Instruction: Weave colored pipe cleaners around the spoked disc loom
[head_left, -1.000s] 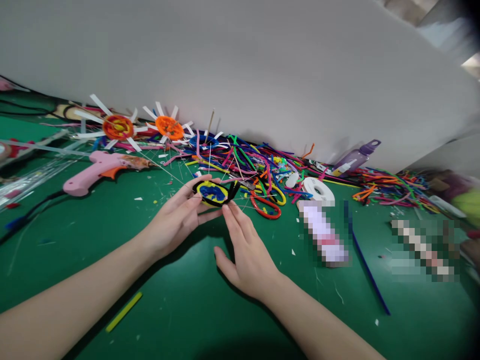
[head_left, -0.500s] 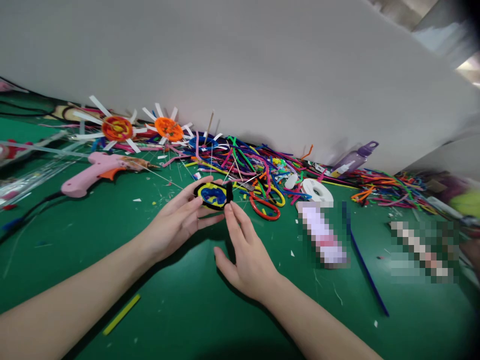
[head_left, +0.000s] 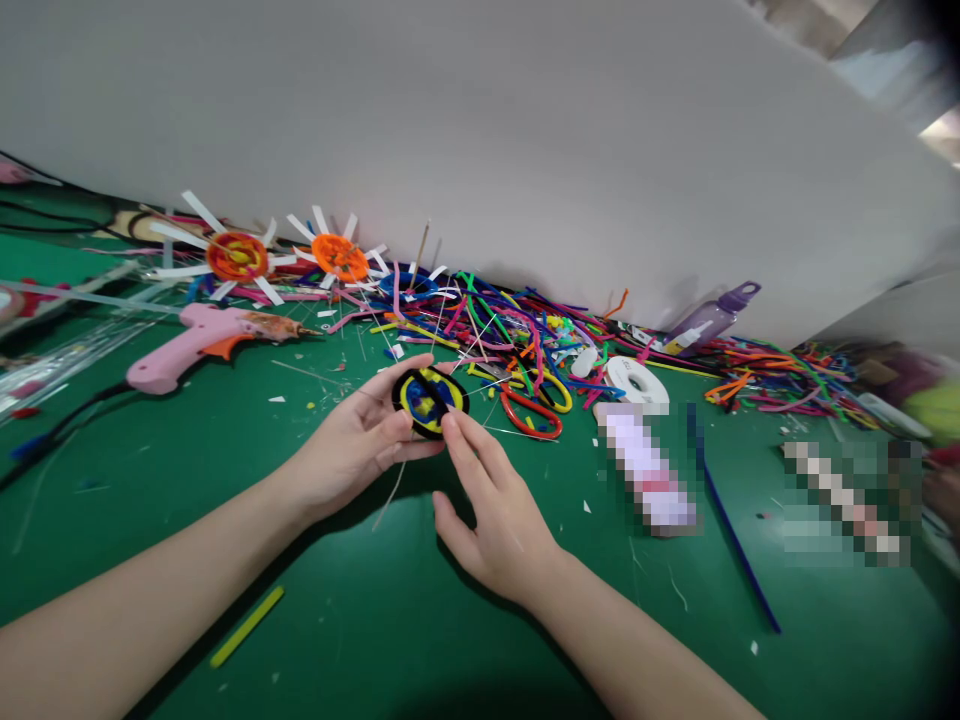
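Evidently pinching the black-rimmed disc [head_left: 417,408] in the left hand [head_left: 349,450] over the tabletop [head_left: 360,620], towards its far edge – touching the black strip [head_left: 432,387] with the right hand [head_left: 501,520], thumb spread; probably adjusting it, needing light pressure.

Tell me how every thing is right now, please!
Left hand, holding round craft
Right hand, touching round craft
Round craft, held
Glue gun, lying on its side
Scissors, opening unclear
Purple bottle, cap on
Blue pipe cleaner, lying straight
Yellow stick, lying flat
White roll, lying flat
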